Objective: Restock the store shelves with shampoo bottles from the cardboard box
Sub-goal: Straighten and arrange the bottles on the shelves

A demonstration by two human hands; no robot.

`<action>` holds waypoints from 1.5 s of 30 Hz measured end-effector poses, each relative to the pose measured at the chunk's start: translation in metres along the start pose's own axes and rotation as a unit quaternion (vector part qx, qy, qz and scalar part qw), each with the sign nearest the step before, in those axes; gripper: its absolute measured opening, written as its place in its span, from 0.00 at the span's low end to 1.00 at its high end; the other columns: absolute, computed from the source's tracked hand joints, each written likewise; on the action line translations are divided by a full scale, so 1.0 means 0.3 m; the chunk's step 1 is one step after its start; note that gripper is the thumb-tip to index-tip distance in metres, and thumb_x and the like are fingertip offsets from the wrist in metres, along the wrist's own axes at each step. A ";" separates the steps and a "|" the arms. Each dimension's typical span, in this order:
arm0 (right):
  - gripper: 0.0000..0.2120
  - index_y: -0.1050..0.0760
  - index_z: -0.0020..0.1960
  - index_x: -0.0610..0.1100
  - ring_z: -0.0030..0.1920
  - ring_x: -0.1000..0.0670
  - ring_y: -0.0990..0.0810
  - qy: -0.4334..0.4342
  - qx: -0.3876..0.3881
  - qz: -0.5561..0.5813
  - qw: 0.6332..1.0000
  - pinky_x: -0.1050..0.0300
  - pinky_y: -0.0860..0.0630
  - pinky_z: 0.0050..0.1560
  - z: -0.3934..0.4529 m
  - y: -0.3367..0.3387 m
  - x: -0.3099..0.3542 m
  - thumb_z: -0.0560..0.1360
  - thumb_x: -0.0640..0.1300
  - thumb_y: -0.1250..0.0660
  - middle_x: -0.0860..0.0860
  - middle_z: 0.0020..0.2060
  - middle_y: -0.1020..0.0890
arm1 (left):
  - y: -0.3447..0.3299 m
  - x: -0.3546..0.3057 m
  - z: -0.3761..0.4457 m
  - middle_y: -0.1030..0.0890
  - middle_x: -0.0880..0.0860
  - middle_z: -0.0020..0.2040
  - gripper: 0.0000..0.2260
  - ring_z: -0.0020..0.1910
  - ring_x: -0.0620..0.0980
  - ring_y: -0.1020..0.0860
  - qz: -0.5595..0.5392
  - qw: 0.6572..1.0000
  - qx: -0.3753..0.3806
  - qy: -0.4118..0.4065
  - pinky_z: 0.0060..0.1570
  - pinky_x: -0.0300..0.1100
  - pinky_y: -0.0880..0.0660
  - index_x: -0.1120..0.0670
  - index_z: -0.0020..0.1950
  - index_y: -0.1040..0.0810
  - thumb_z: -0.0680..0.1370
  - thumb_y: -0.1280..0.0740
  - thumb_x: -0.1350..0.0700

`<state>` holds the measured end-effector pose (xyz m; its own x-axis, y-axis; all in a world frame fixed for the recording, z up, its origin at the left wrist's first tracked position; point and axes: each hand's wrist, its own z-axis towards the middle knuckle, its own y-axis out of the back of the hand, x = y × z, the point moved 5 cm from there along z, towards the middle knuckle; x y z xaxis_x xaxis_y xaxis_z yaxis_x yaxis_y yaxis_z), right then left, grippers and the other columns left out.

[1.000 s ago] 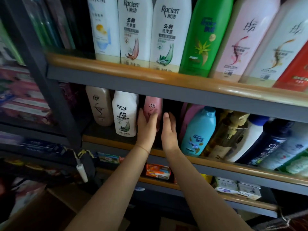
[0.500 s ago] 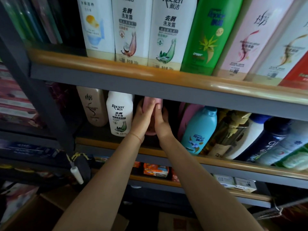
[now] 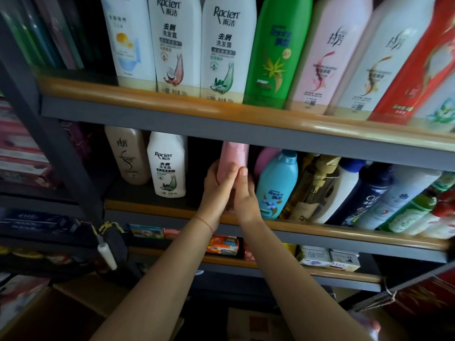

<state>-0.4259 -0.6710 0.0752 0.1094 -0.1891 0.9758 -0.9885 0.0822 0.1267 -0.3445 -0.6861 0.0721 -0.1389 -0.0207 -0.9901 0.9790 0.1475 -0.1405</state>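
A pink shampoo bottle point(image 3: 234, 155) stands upright in a gap on the middle shelf point(image 3: 320, 231), between a white Raclen bottle point(image 3: 167, 166) and a blue Rejoice bottle point(image 3: 277, 183). My left hand point(image 3: 216, 190) wraps round its left side and front, fingers curled on it. My right hand point(image 3: 245, 193) holds its right side, thumb on the front. Its lower part is hidden behind my hands. The cardboard box point(image 3: 61, 313) lies at the bottom left, dim.
The top shelf point(image 3: 221, 112) carries a tight row of large white, green, pink and red bottles. Right of the blue bottle stand gold, white, dark and green bottles, leaning. A beige bottle point(image 3: 126, 156) stands far left. Soap boxes point(image 3: 327, 259) fill the lower shelf.
Both hands closed in from flat beside the pink bottle to gripping it, and the bottle has come forward toward the shelf's front. The camera moved closer.
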 end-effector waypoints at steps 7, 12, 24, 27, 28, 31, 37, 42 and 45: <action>0.14 0.30 0.66 0.49 0.51 0.55 0.22 0.097 0.001 -0.066 0.993 0.66 0.27 0.45 -0.105 0.067 0.042 0.82 0.50 0.42 0.54 0.54 0.22 | 0.023 0.008 0.024 0.22 0.50 0.65 0.37 0.59 0.44 0.20 0.017 0.997 0.071 0.001 0.50 0.36 0.22 0.46 0.75 0.34 0.70 0.30 0.33; 0.08 0.26 0.57 0.45 0.44 0.54 0.20 0.194 -0.167 -0.157 0.954 0.62 0.25 0.38 -0.156 0.274 0.028 0.79 0.40 0.37 0.52 0.46 0.19 | 0.021 0.007 0.057 0.21 0.46 0.63 0.46 0.57 0.39 0.21 0.046 0.995 0.092 -0.009 0.52 0.37 0.23 0.47 0.76 0.35 0.61 0.26 0.36; 0.22 0.40 0.68 0.48 0.40 0.49 0.19 0.216 -0.196 -0.271 0.917 0.56 0.26 0.31 -0.112 0.344 -0.039 0.78 0.44 0.36 0.51 0.45 0.20 | -0.038 0.015 0.035 0.24 0.40 0.61 0.47 0.58 0.38 0.24 0.053 0.995 0.079 -0.009 0.50 0.36 0.27 0.43 0.76 0.38 0.60 0.25 0.35; 0.21 0.39 0.68 0.45 0.41 0.48 0.18 0.226 -0.198 -0.272 0.914 0.58 0.28 0.32 -0.108 0.335 -0.045 0.78 0.43 0.36 0.50 0.46 0.20 | -0.042 0.015 0.025 0.23 0.44 0.63 0.47 0.59 0.41 0.23 0.055 0.996 0.067 -0.021 0.51 0.37 0.25 0.44 0.76 0.38 0.60 0.25 0.36; 0.21 0.39 0.68 0.45 0.41 0.47 0.18 0.232 -0.203 -0.273 0.911 0.58 0.28 0.31 -0.109 0.334 -0.042 0.78 0.43 0.36 0.50 0.46 0.19 | -0.044 0.017 0.021 0.23 0.44 0.63 0.46 0.59 0.41 0.23 0.056 0.996 0.061 -0.025 0.51 0.36 0.24 0.43 0.76 0.38 0.61 0.24 0.36; 0.20 0.39 0.67 0.47 0.36 0.49 0.19 0.262 -0.241 -0.266 0.896 0.62 0.31 0.27 -0.120 0.341 -0.007 0.78 0.44 0.36 0.49 0.42 0.18 | -0.045 0.021 0.016 0.23 0.44 0.62 0.43 0.58 0.41 0.22 0.050 0.997 0.046 -0.034 0.49 0.33 0.23 0.42 0.73 0.37 0.62 0.23 0.39; 0.23 0.34 0.72 0.45 0.30 0.49 0.21 0.265 -0.258 -0.263 0.891 0.60 0.32 0.27 -0.092 0.347 0.118 0.79 0.52 0.36 0.52 0.28 0.21 | -0.044 0.030 0.024 0.23 0.48 0.66 0.37 0.59 0.43 0.22 0.034 0.998 0.037 -0.027 0.48 0.34 0.22 0.45 0.76 0.38 0.72 0.23 0.52; 0.27 0.27 0.60 0.44 0.36 0.42 0.18 0.207 -0.278 -0.325 0.880 0.57 0.31 0.31 -0.059 0.340 0.194 0.74 0.65 0.36 0.46 0.35 0.18 | -0.047 0.030 0.027 0.23 0.46 0.63 0.35 0.56 0.39 0.22 0.034 0.999 0.032 -0.025 0.43 0.28 0.23 0.44 0.75 0.37 0.73 0.24 0.54; 0.28 0.27 0.57 0.45 0.38 0.42 0.18 0.175 -0.284 -0.355 0.873 0.58 0.33 0.31 -0.058 0.337 0.211 0.72 0.68 0.35 0.47 0.38 0.18 | -0.046 0.035 0.032 0.23 0.46 0.63 0.35 0.57 0.39 0.22 0.040 0.998 0.027 -0.030 0.43 0.28 0.24 0.44 0.76 0.37 0.73 0.24 0.53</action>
<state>-0.5172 -0.6575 0.1530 0.7976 -0.0871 0.5969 -0.4575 0.5575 0.6927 -0.3580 -0.6977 0.0635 -0.0519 -0.0695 -0.9962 0.9935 0.0972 -0.0585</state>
